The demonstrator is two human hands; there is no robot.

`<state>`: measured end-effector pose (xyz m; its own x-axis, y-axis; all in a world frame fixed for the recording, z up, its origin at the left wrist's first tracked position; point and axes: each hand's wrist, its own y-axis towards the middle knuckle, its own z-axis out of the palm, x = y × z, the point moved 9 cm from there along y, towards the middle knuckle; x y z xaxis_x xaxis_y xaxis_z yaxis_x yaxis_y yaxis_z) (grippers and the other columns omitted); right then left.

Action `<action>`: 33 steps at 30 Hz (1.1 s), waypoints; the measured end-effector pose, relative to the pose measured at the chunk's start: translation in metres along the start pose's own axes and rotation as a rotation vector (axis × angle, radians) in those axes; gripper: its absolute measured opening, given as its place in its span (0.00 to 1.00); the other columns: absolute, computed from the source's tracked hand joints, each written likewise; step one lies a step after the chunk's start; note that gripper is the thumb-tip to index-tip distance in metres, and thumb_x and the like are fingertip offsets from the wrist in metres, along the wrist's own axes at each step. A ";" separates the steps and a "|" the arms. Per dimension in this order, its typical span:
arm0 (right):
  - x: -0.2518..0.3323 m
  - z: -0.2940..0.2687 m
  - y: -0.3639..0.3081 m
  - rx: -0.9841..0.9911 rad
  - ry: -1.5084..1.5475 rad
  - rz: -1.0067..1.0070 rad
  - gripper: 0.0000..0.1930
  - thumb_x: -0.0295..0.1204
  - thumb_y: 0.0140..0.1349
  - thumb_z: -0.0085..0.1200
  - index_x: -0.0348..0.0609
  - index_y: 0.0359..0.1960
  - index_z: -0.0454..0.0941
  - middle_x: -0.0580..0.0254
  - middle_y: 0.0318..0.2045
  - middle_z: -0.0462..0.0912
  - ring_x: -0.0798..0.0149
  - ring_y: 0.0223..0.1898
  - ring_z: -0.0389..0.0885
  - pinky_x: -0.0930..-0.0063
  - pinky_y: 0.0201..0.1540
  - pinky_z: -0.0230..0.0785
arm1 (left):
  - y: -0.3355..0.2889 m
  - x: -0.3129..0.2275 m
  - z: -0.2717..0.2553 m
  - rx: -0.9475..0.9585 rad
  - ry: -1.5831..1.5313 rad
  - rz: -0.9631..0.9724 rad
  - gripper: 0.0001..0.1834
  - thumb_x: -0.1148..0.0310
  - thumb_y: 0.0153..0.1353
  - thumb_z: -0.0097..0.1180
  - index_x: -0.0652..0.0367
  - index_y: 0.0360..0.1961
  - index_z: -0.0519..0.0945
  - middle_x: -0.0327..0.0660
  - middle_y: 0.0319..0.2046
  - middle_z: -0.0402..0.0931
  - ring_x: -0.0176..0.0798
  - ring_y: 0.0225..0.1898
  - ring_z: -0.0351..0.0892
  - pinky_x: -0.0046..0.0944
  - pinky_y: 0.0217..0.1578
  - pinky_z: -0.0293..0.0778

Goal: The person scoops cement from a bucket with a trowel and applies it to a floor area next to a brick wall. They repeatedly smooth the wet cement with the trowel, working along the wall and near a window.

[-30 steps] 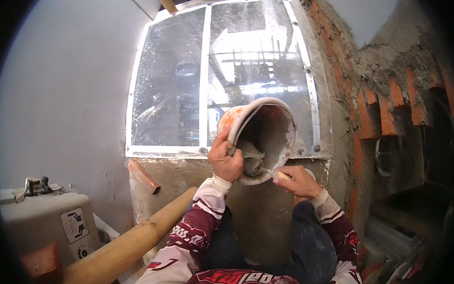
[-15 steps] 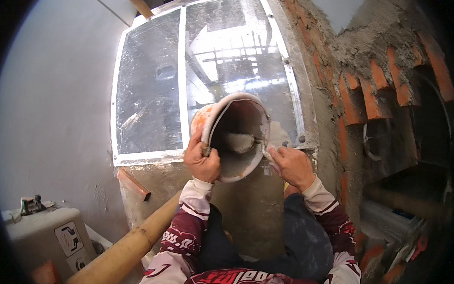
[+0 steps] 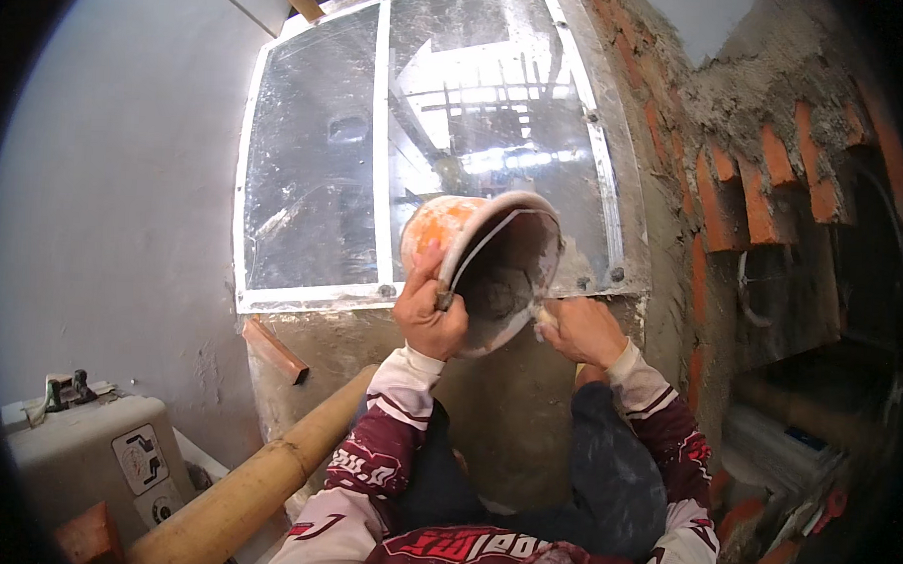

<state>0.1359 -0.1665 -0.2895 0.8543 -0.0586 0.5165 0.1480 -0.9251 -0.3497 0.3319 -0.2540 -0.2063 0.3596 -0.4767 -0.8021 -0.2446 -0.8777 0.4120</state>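
A worn orange bucket (image 3: 444, 225), smeared with dried cement, is tipped on its side with its mouth toward me. My left hand (image 3: 430, 314) is closed round its near-left rim, beside the thin wire handle. Inside lies wet grey mortar (image 3: 511, 296), mostly in shadow. At the right of the mouth, my right hand (image 3: 584, 331) is closed on the pale handle of a trowel (image 3: 544, 319). The trowel's blade reaches into the bucket and can hardly be told from the mortar.
Beyond the bucket lies a white-framed glass panel (image 3: 317, 158). A bamboo pole (image 3: 255, 489) slants at lower left near a beige tank (image 3: 88, 448). A short brown piece (image 3: 275, 350) lies near the panel's corner. Rough brickwork (image 3: 718, 207) rises on the right.
The bucket has turned on its side, its mouth now facing more to the right. The trowel's blade, plain inside the bucket before, is now hard to make out.
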 end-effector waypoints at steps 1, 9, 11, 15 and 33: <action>0.001 0.006 0.001 0.016 0.043 -0.025 0.18 0.43 0.62 0.56 0.38 0.41 0.80 0.41 0.30 0.83 0.39 0.35 0.82 0.48 0.38 0.74 | -0.002 -0.003 0.003 0.010 0.007 0.022 0.10 0.85 0.43 0.49 0.74 0.29 0.80 0.58 0.55 0.77 0.59 0.63 0.72 0.55 0.66 0.60; 0.028 0.034 -0.003 0.148 0.591 -0.123 0.18 0.43 0.64 0.56 0.37 0.35 0.80 0.51 0.22 0.81 0.54 0.24 0.82 0.61 0.29 0.71 | -0.011 0.001 0.000 0.039 0.027 -0.035 0.12 0.85 0.43 0.50 0.74 0.31 0.80 0.60 0.55 0.76 0.58 0.62 0.74 0.47 0.63 0.66; 0.021 0.039 -0.015 0.308 0.743 0.023 0.17 0.42 0.65 0.55 0.37 0.35 0.80 0.59 0.20 0.79 0.66 0.20 0.79 0.68 0.25 0.69 | -0.010 0.012 -0.004 0.000 -0.040 -0.104 0.10 0.85 0.43 0.50 0.73 0.29 0.80 0.57 0.54 0.78 0.58 0.62 0.73 0.49 0.63 0.65; 0.004 0.022 -0.026 0.224 0.938 0.027 0.15 0.40 0.66 0.55 0.38 0.33 0.79 0.66 0.19 0.76 0.75 0.19 0.75 0.75 0.23 0.66 | -0.001 0.023 -0.022 -0.140 0.022 -0.192 0.12 0.80 0.44 0.51 0.72 0.32 0.81 0.55 0.49 0.80 0.48 0.49 0.80 0.40 0.52 0.73; -0.144 -0.069 -0.006 -0.219 1.377 0.176 0.16 0.34 0.67 0.56 0.35 0.49 0.75 0.63 0.31 0.80 0.74 0.24 0.78 0.80 0.25 0.74 | -0.013 0.048 -0.045 -0.218 -0.097 -0.360 0.26 0.85 0.47 0.45 0.73 0.50 0.78 0.42 0.48 0.77 0.35 0.47 0.78 0.31 0.51 0.71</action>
<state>-0.0223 -0.1782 -0.3078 -0.3325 -0.3759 0.8650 -0.0968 -0.8987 -0.4277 0.3930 -0.2678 -0.2310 0.2985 -0.1403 -0.9440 0.0809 -0.9819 0.1715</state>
